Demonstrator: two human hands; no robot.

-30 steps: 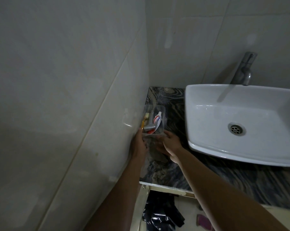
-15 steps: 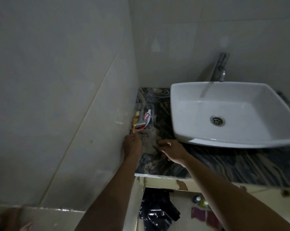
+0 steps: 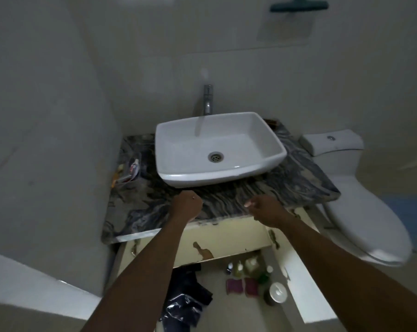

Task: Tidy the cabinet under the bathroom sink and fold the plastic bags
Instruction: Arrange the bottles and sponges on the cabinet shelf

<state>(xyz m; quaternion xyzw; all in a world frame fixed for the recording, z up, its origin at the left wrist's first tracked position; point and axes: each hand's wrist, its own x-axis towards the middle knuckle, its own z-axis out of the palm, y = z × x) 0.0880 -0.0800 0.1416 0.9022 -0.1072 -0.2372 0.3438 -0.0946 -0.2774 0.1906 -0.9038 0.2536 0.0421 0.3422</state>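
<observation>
1. Left hand [image 3: 187, 207]: fingers clenched into an empty fist above the front of the countertop [image 3: 293, 188]; contact with the stone cannot be told.
2. Right hand [image 3: 266, 208]: fingers likewise curled in, grasping nothing; both hands appear free to reach below.
3. Cabinet [image 3: 226, 245] under the sink [image 3: 221, 180]: stands open for access; black plastic bags [image 3: 185, 300] lie crumpled, unfolded, at its left; bottles [image 3: 249, 265] are grouped at its right.
4. Clear tray [image 3: 130, 168] of toiletries: sits beside the wall, probably to keep it out of the way.

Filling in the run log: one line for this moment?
left hand, right hand: curled, empty, at counter front | tray: on counter, left of sink | bags: crumpled in open cabinet
</observation>
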